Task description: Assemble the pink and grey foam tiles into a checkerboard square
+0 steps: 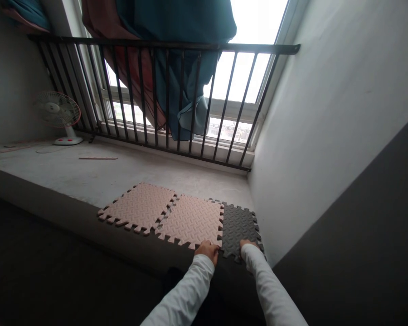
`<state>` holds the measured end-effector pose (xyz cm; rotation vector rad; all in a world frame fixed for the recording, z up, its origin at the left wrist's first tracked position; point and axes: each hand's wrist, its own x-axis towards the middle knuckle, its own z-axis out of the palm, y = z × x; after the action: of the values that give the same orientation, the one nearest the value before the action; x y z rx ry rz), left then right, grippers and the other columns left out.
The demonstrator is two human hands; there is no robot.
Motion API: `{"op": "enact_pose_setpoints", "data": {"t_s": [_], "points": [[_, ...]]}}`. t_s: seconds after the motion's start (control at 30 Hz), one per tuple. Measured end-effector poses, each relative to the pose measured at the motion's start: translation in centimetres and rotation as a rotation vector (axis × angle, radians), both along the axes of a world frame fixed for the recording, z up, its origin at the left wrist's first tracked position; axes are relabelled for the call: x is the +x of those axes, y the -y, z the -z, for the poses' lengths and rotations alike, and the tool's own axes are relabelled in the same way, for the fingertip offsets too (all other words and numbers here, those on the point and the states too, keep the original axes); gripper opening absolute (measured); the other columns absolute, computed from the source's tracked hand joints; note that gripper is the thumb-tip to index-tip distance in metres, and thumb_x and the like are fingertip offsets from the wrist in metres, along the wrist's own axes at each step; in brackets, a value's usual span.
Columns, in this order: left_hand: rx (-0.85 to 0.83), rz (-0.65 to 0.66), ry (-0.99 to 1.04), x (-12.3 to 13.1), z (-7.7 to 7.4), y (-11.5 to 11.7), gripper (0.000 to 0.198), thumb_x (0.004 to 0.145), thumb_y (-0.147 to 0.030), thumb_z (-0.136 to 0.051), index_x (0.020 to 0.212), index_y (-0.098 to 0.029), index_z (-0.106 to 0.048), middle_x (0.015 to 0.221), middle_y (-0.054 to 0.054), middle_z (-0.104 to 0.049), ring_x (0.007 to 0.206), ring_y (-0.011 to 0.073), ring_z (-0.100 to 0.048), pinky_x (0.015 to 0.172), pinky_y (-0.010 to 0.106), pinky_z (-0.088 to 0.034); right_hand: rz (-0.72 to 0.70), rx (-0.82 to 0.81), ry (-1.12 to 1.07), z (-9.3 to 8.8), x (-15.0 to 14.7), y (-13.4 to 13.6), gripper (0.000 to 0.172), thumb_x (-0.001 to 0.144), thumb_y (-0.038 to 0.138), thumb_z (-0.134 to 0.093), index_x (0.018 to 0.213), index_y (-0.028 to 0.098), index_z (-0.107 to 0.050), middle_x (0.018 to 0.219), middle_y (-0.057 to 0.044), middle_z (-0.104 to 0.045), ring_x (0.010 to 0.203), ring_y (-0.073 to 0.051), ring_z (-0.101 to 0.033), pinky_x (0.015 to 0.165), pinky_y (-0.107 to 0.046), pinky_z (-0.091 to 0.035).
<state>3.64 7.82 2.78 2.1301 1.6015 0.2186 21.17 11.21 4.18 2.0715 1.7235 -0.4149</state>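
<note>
Edges and Fingertips Lost From View

The left side of the dark foam tile point(240, 228) was covered by the middle pink foam tile point(192, 217). The fingertips of the left hand point(207, 250) and most fingers of the right hand point(248, 245) could not be seen. Both white sleeves point(183, 290) were cut off by the bottom edge, the teal curtain point(177, 20) by the top. Distant buildings point(226, 130) were too small to be made out.

Blown-out daylight glare through the window point(258, 25), dim indoors, floor point(54, 262) in near-black shadow, wide-angle stretch toward edges

reaching over the ledge point(139, 167) is free until railing point(177, 45) or right wall point(313, 113) blocks.
</note>
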Motion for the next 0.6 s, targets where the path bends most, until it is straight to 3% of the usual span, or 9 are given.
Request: {"op": "enact_pose_setpoints", "data": {"t_s": [0.37, 0.6], "points": [[-0.011, -0.081, -0.076, -3.6, 1.3, -3.6, 0.03, 0.071, -0.031, -0.046, 0.097, -0.031, -0.06, 0.099, 0.003, -0.058, 0.096, 0.016, -0.05, 0.081, 0.025, -0.04, 0.064, -0.072, 0.027, -1.0, -0.6, 0.4, 0.059, 0.052, 0.019, -0.067, 0.109, 0.014, -0.052, 0.115, -0.013, -0.051, 0.109, -0.028, -0.043, 0.085, -0.035, -0.042], [0.001, -0.125, -0.122, -6.4, 1.4, -5.1, 0.03, 0.072, -0.027, -0.046, 0.1, -0.031, -0.058, 0.099, 0.002, -0.059, 0.094, 0.0137, -0.051, 0.08, 0.022, -0.039, 0.074, -0.055, 0.019, -1.2, -0.7, 0.4, 0.056, 0.052, 0.011, -0.063, 0.107, 0.016, -0.053, 0.11, -0.012, -0.055, 0.104, -0.024, -0.049, 0.084, -0.033, -0.043]]}}
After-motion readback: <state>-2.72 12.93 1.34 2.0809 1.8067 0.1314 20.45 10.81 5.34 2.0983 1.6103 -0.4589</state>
